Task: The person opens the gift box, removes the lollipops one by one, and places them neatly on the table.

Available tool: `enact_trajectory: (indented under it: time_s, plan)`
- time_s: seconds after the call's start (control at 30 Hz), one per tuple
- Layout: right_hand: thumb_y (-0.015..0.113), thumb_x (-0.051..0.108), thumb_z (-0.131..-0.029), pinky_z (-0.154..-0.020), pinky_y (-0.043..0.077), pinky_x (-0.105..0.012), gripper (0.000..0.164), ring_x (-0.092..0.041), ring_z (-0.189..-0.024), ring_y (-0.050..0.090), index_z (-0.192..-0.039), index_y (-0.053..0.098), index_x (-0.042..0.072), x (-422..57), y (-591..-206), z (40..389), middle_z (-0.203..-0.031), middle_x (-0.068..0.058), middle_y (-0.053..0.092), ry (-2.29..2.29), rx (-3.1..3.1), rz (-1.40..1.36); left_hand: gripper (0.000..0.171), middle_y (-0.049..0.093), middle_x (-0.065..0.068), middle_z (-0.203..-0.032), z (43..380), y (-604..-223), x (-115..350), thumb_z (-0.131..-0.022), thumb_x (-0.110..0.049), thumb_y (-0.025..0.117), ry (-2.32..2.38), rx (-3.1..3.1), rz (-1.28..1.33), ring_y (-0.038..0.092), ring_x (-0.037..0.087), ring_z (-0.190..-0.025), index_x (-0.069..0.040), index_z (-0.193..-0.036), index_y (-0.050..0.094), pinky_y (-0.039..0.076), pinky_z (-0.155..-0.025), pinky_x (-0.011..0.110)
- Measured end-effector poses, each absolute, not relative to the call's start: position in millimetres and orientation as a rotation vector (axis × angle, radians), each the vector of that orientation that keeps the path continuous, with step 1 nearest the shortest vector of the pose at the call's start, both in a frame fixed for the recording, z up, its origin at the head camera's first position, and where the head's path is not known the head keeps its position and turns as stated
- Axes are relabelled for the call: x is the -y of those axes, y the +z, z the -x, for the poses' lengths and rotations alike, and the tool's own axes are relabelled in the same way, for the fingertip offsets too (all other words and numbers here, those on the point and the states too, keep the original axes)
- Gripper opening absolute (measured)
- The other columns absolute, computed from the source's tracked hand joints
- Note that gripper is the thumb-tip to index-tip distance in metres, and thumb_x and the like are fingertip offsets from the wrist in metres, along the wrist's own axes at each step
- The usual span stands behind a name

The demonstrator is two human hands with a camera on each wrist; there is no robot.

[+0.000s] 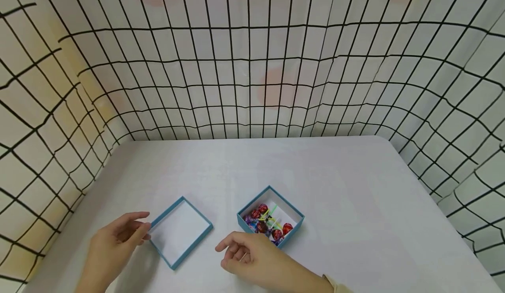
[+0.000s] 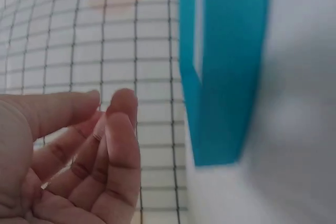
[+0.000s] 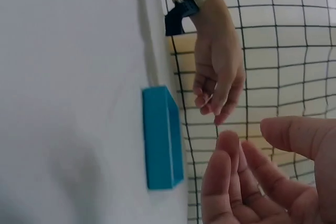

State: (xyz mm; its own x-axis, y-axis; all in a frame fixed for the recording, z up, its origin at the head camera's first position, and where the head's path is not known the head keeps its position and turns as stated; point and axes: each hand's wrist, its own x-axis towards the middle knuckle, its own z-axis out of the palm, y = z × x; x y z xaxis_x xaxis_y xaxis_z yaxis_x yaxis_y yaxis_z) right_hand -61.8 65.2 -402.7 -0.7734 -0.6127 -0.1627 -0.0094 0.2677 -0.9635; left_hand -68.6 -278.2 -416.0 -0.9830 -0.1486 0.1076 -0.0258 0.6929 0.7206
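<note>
A shallow blue box lid (image 1: 192, 246), white inside, lies hollow side up on the table at left. My left hand (image 1: 115, 247) hovers by its left corner, fingers loosely bent and holding nothing; in the left wrist view the lid's blue side (image 2: 231, 77) stands beside the fingers. Right of the lid sits a deeper blue box (image 1: 289, 203) with several lollipops (image 1: 262, 227) in red and purple wrappers. In front of that box, overlapping its near corner in the head view, is my right hand (image 1: 252, 253), its fingers loosely curled with nothing between them.
A white table (image 1: 355, 188) carries the box and lid. Black grid netting (image 1: 248, 61) over pale cloth walls it in at the back and both sides.
</note>
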Motion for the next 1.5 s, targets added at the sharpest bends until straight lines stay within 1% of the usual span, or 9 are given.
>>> enact_trajectory:
  time_s: [0.17, 0.33, 0.4, 0.53, 0.63, 0.83, 1.03, 1.3, 1.5]
  plan:
    - [0.068, 0.025, -0.106, -0.074, 0.057, -0.018, 0.013, -0.006, -0.084, 0.069, -0.114, 0.076, 0.02, -95, -394, 66, -0.094, -0.001, 0.075, -1.532, -2.04, 0.684, 0.032, 0.079, 0.007, -0.099, 68, -407, 251, -0.1, -0.012, 0.077, -1.284, 2.673, 0.089, 0.078, 0.007, -0.076, -0.013, -0.132, 0.072, 0.063, -0.069, 0.017]
    - [0.069, 0.023, -0.106, -0.072, 0.059, -0.019, 0.012, -0.01, -0.083, 0.071, -0.113, 0.077, 0.017, -121, -387, 76, -0.096, -0.005, 0.076, -1.536, -2.124, 0.736, 0.048, 0.077, 0.012, -0.111, 72, -404, 224, -0.096, -0.003, 0.079, -1.501, 2.7, 0.249, 0.08, 0.013, -0.085, -0.018, -0.14, 0.066, 0.066, -0.074, 0.023]
    - [0.07, 0.023, -0.105, -0.072, 0.06, -0.02, 0.013, -0.01, -0.083, 0.071, -0.113, 0.077, 0.014, -131, -384, 81, -0.097, -0.006, 0.076, -1.528, -2.168, 0.741, 0.052, 0.076, 0.011, -0.116, 74, -405, 212, -0.095, -0.007, 0.081, -1.554, 2.737, 0.263, 0.08, 0.011, -0.088, -0.024, -0.142, 0.065, 0.065, -0.076, 0.022]
    - [0.07, 0.023, -0.106, -0.07, 0.059, -0.021, 0.018, -0.019, -0.082, 0.07, -0.116, 0.076, 0.009, -149, -380, 92, -0.1, -0.012, 0.075, -1.489, -2.251, 0.699, 0.051, 0.076, 0.01, -0.121, 82, -412, 190, -0.097, -0.014, 0.081, -1.6, 2.767, 0.322, 0.078, 0.006, -0.091, -0.028, -0.143, 0.065, 0.063, -0.077, 0.02]
    - [0.069, 0.023, -0.107, -0.069, 0.058, -0.022, 0.019, -0.025, -0.082, 0.069, -0.119, 0.075, 0.009, -161, -379, 103, -0.103, -0.016, 0.074, -1.449, -2.312, 0.653, 0.052, 0.074, 0.015, -0.126, 87, -419, 175, -0.098, -0.015, 0.08, -1.652, 2.748, 0.394, 0.079, 0.011, -0.091, -0.025, -0.146, 0.062, 0.064, -0.077, 0.02]
    - [0.07, 0.024, -0.106, -0.071, 0.059, -0.023, 0.024, -0.025, -0.086, 0.07, -0.122, 0.074, 0.007, -179, -382, 122, -0.105, -0.013, 0.075, -1.394, -2.43, 0.591, 0.056, 0.068, 0.023, -0.136, 96, -433, 153, -0.101, -0.017, 0.076, -1.741, 2.709, 0.44, 0.081, 0.027, -0.099, -0.022, -0.153, 0.056, 0.065, -0.076, 0.02]
    - [0.071, 0.024, -0.105, -0.072, 0.06, -0.022, 0.026, -0.029, -0.087, 0.071, -0.121, 0.075, 0.003, -186, -386, 133, -0.105, -0.012, 0.077, -1.319, -2.515, 0.55, 0.053, 0.067, 0.023, -0.139, 101, -444, 137, -0.104, -0.016, 0.073, -1.811, 2.692, 0.41, 0.082, 0.026, -0.095, -0.016, -0.154, 0.056, 0.065, -0.076, 0.021]
    - [0.072, 0.023, -0.104, -0.068, 0.055, -0.022, 0.026, -0.011, -0.084, 0.065, -0.121, 0.077, 0.004, -183, -387, 141, -0.101, -0.002, 0.078, -1.21, -2.597, 0.558, 0.049, 0.066, 0.026, -0.14, 102, -450, 128, -0.106, -0.015, 0.069, -1.972, 2.647, 0.403, 0.082, 0.031, -0.1, -0.015, -0.154, 0.057, 0.069, -0.072, 0.029]
    - [0.072, 0.024, -0.104, -0.063, 0.053, -0.022, 0.027, -0.013, -0.081, 0.066, -0.121, 0.078, 0.004, -181, -388, 144, -0.1, -0.005, 0.079, -1.157, -2.611, 0.544, 0.045, 0.066, 0.027, -0.137, 102, -455, 122, -0.107, -0.012, 0.067, -1.999, 2.626, 0.447, 0.081, 0.034, -0.1, -0.011, -0.151, 0.058, 0.069, -0.072, 0.03]
